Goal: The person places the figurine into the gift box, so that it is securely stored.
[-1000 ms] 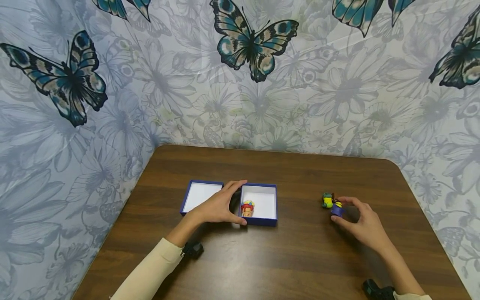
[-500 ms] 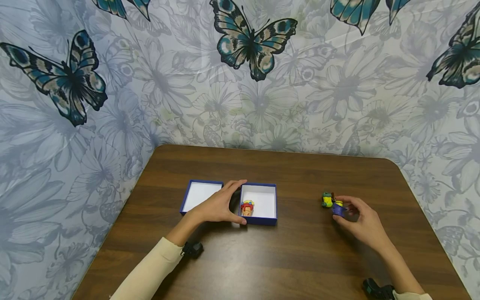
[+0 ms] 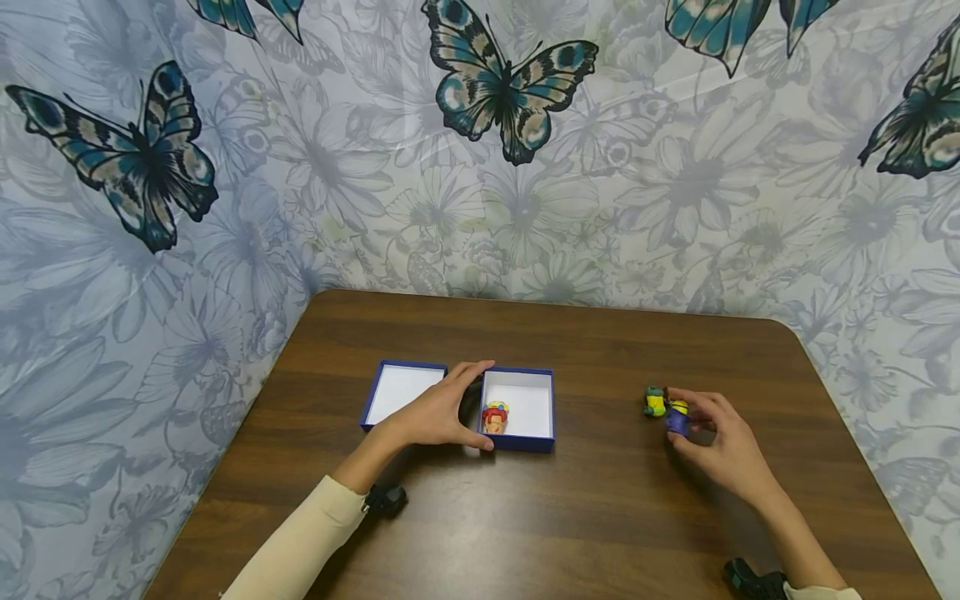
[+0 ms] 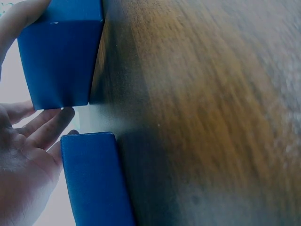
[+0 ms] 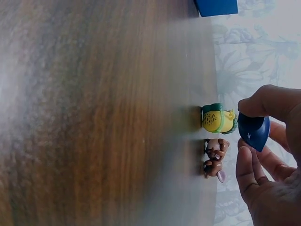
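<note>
My left hand (image 3: 435, 410) spans the end of an open blue box (image 3: 529, 402) with a white inside, thumb on its near wall and a finger at the far wall. In the left wrist view the thumb lies on the blue box wall (image 4: 61, 66). A small red figurine with yellow on top (image 3: 495, 417) lies in the box's left part. My right hand (image 3: 723, 442) pinches a blue-and-yellow figurine (image 3: 678, 420) between thumb and fingers; the right wrist view shows its dark blue underside (image 5: 254, 131), above the table. Close beside it stands a green-and-yellow figurine (image 3: 655, 402).
The blue lid or second box half (image 3: 401, 392), white inside, lies left of the box, partly behind my left hand. Small brown figurines (image 5: 215, 157) stand beside the green-and-yellow one. The wooden table (image 3: 570, 517) meets a butterfly-patterned wall covering (image 3: 525, 225) at the back.
My right hand and the blue-and-yellow figurine have shifted slightly right, and the figurine stands a little apart from the green-and-yellow one. The left hand and box have stayed put.
</note>
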### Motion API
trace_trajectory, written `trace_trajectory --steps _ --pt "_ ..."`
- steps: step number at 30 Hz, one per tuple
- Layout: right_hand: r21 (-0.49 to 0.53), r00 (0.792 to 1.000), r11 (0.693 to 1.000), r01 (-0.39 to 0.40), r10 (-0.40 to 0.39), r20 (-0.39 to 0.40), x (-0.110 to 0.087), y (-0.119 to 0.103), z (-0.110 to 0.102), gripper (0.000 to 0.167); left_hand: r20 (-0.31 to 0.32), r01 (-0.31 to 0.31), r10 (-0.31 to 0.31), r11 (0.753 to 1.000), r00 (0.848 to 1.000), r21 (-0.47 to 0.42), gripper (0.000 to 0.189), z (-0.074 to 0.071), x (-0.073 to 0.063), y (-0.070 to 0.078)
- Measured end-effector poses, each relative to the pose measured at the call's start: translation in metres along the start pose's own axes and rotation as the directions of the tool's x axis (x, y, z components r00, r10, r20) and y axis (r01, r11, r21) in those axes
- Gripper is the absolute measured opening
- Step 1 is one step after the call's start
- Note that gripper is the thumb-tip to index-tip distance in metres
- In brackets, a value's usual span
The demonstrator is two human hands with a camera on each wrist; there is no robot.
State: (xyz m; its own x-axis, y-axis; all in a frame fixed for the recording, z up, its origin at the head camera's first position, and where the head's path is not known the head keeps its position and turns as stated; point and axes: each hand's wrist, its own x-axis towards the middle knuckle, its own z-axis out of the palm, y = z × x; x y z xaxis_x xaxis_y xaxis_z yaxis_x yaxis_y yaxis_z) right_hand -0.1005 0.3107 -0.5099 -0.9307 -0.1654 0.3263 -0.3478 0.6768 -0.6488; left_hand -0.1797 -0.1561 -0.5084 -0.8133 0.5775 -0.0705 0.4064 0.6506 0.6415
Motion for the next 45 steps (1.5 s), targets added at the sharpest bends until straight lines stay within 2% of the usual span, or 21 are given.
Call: trace_trajectory --steps 8,15,18,26,31,38,45 --pt "0.017 1.000 1.000 -0.019 0.019 0.003 0.0006 -0.0014 0.0006 0.059 0.000 0.001 -0.001 1.000 1.000 0.000 0.130 -0.0001 -0.0014 0.0008" --pt "-0.052 0.999 0.997 -0.051 0.050 -0.005 0.0012 -0.0017 0.0016 0.057 0.003 0.004 -0.004 1.000 1.000 -0.008 0.130 -0.0007 -0.0020 0.0023" --pt "-0.046 0.998 0.997 -0.060 0.060 -0.005 0.0011 -0.0009 0.0024 0.058 0.003 0.006 -0.006 1.000 1.000 -0.010 0.130 -0.0008 -0.0019 0.0024" --pt "0.009 1.000 1.000 -0.023 0.023 0.001 0.0017 0.0011 0.0058 0.065 0.001 0.006 -0.006 1.000 1.000 -0.008 0.131 0.0000 -0.0005 0.0010" --pt "0.021 1.000 1.000 -0.004 0.004 -0.002 0.0029 0.0004 0.0070 0.064 0.000 0.005 -0.005 1.000 1.000 -0.009 0.131 0.0005 0.0000 -0.0004" --pt "0.054 0.999 0.998 -0.034 0.033 0.020 0.0039 -0.0001 0.0071 0.061 -0.002 0.009 -0.009 1.000 1.000 -0.013 0.131 0.0003 -0.0004 -0.0001" --pt "0.150 0.998 0.987 -0.058 0.054 0.031 0.0076 -0.0026 0.0091 0.059 -0.007 0.002 -0.002 1.000 1.000 -0.005 0.131 0.0007 0.0002 -0.0016"
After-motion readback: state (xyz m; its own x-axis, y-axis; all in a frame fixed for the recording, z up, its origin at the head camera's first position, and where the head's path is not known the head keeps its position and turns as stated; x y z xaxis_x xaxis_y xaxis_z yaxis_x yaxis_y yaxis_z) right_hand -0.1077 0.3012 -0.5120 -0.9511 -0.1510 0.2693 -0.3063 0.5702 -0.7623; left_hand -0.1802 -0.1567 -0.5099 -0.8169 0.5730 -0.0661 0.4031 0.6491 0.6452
